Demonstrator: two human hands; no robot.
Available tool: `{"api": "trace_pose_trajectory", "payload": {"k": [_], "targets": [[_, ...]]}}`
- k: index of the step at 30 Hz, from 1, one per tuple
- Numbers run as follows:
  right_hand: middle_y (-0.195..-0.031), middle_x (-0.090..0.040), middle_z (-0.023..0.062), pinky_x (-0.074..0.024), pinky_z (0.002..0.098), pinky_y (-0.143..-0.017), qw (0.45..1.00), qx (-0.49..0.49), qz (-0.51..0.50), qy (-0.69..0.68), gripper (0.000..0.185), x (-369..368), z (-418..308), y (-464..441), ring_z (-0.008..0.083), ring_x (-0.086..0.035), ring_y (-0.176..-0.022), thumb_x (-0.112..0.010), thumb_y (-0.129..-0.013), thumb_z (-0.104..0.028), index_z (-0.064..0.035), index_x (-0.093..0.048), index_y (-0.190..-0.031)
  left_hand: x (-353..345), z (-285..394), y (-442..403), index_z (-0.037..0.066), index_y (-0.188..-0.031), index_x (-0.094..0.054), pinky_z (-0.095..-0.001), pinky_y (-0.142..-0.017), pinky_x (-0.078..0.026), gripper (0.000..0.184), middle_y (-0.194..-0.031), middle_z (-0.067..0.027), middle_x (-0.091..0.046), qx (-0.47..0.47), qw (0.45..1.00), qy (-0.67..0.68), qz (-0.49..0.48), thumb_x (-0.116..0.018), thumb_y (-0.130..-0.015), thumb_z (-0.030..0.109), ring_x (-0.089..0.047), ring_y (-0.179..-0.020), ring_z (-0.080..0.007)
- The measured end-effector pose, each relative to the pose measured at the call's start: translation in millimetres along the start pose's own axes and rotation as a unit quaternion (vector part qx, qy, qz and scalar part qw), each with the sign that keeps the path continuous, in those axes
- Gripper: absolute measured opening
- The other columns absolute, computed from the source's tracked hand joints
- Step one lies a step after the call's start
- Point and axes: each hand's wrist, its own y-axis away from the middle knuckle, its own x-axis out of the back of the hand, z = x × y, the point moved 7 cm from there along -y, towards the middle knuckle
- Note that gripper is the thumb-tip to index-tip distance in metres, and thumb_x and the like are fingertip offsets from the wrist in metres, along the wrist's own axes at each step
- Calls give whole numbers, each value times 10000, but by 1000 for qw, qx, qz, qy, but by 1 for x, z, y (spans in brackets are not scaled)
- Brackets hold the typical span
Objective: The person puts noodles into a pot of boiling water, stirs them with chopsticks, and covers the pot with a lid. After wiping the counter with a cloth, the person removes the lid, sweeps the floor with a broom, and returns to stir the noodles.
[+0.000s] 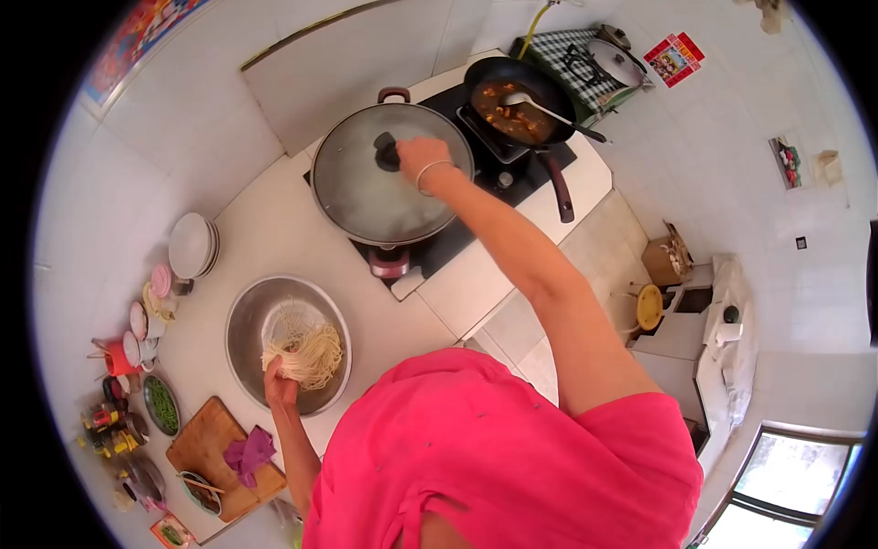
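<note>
My right hand (425,157) is closed on the black knob of the glass lid (352,178), which lies over a large pot on the stove (439,249); the glass looks fogged. Pale noodles (317,359) are gripped in my left hand (280,384), over the left side of a steel bowl (245,320). Part of the noodle bundle rests in the bowl. To the right of the pot, a black wok (544,87) holds brown sauce with pieces in it, and a ladle (540,107) lies in it.
Stacked plates (190,245) stand at the left wall. A dish of green vegetables (162,405), several seasoning jars, and a cutting board (206,437) with a purple cloth (250,455) are at lower left. The wok's handle (560,188) sticks out over the counter's front.
</note>
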Motion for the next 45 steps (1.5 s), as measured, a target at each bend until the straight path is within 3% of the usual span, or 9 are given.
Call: {"api": "trace_pose_trajectory", "payload": {"k": [9, 13, 17, 18, 19, 24, 30, 37, 45], "targets": [[-877, -650, 161, -506, 413, -747, 984, 23, 110, -135, 196, 104, 72, 27, 336, -623, -858, -561, -783, -141, -92, -659, -945, -5, 5, 8, 4, -1199, -475, -458, -955, -422, 454, -1126, -145, -579, -17, 999, -1, 52, -633, -783, 94, -546, -1062, -295], [-915, -652, 138, -499, 395, -764, 958, 20, 228, -174, 338, 178, 184, 70, 329, -615, -856, -626, -761, -221, -128, -636, -1086, -19, -8, 6, 7, -1199, -486, -450, -958, -424, 456, -1136, -131, -581, -39, 997, -5, 72, -646, -783, 102, -548, -1067, -282], [-800, -668, 125, -465, 277, -631, 945, -40, 300, -126, 377, 216, 319, 130, 122, -554, -627, -685, -770, -181, -104, -626, -1135, -24, -14, 5, 18, -1176, -508, -430, -953, -428, 424, -1135, -115, -586, -42, 993, -24, 104, -645, -789, 124, -550, -1067, -266], [-940, -655, 176, -487, 349, -755, 948, -116, 267, -131, 368, 224, 344, 148, 306, -644, -840, -671, -765, -209, -80, -630, -1107, -26, -14, 6, 18, -1165, -515, -430, -947, -431, 412, -1129, -114, -589, -44, 994, -23, 100, -645, -790, 126, -553, -1061, -265], [-936, -656, 176, -489, 343, -741, 946, -133, 280, -99, 367, 226, 374, 163, 305, -647, -829, -666, -771, -197, -73, -626, -1115, -29, -14, 2, 19, -1155, -522, -429, -941, -433, 400, -1123, -112, -593, -48, 994, -22, 99, -644, -790, 128, -557, -1054, -264], [-915, -638, 204, -493, 399, -740, 923, -321, 205, 54, 389, 170, 520, 219, 346, -626, -842, -654, -756, -221, -107, -622, -1126, -36, -9, 4, 30, -1121, -543, -417, -922, -439, 361, -1079, -103, -611, -85, 987, -19, 133, -646, -789, 126, -571, -1017, -258], [-925, -651, 188, -498, 410, -769, 896, -435, 94, -14, 384, 40, 596, 239, 343, -630, -875, -682, -724, -212, -112, -643, -1093, -40, -5, 8, 42, -1162, -528, -441, -943, -418, 402, -1103, -91, -601, -82, 990, -17, 110, -641, -793, 155, -550, -1056, -255], [-865, -666, 179, -499, 360, -760, 846, -472, 145, -204, 365, -45, 624, 213, 309, -652, -814, -707, -666, -279, -75, -695, -968, -53, -3, 18, 45, -1165, -526, -454, -939, -414, 417, -1084, -99, -602, -91, 987, -40, 122, -648, -783, 158, -540, -1058, -261], [-810, -668, 174, -483, 352, -681, 869, -438, 175, -148, 387, -29, 656, 218, 277, -651, -735, -708, -672, -265, -53, -682, -995, -49, -6, 19, 28, -1159, -525, -445, -931, -412, 412, -1095, -100, -598, -104, 984, -34, 142, -647, -787, 157, -537, -1052, -261]]}}
